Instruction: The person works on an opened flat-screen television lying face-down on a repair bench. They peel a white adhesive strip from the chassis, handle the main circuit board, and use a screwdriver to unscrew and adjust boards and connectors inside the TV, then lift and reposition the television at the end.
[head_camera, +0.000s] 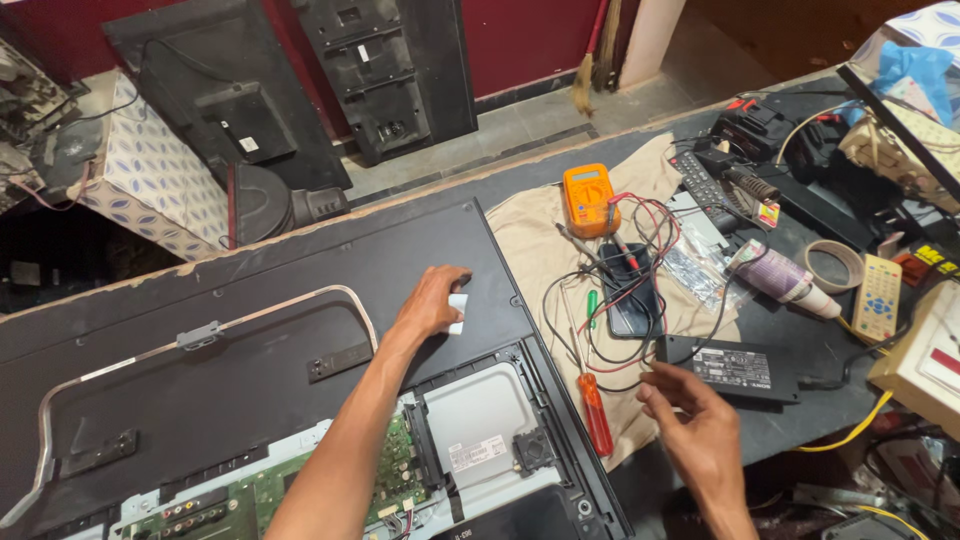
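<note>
While the right hand (700, 425) hovers with fingers loosely curled and pinching nothing, the black power brick (728, 368) lies just beyond it, long axis crosswise, one orange-handled screwdriver (592, 400) to its left. Farther left of the brick, the left hand (432, 300) presses a white cloth (458, 312) onto the television back (250, 350). One orange meter (588, 200) sits beyond on the desk (800, 345).

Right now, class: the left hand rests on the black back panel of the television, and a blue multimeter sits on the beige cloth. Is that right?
Not quite. The head view shows the multimeter is orange, not blue. The left hand does rest on the black back panel, and the meter sits on the beige cloth.
</note>
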